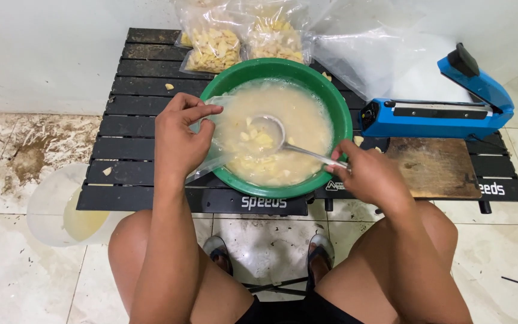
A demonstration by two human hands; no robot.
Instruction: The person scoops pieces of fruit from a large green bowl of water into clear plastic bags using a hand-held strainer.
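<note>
The left hand (178, 135) pinches the rim of a clear plastic bag (214, 144) at the nine o'clock edge of a green basin (337, 105). Its grip is pressed onto the film with thumb and fingers, and the bag's mouth faces the basin's middle, apparently so that it stays open over the liquid and any drips fall back in.

The right hand (370, 174), at the basin's four o'clock, has its grip closed around the handle of a metal ladle (271, 135). The ladle's bowl sits near the basin's centre, just beside the bag's mouth, and carries pale yellow chunks (262, 139). More chunks float in cloudy liquid toward six o'clock.

The basin rests on a black slatted worktop (133, 129). At twelve o'clock lie two filled bags of the same pale pieces (214, 48), with a heap of clear plastic (385, 60) toward two o'clock. At three o'clock stands a blue heat sealer (439, 111) with its arm raised, and a brown wooden board (436, 168) lies in front of it. On the tiled floor at eight o'clock stands a translucent jug (61, 210) holding some yellowish liquid.
</note>
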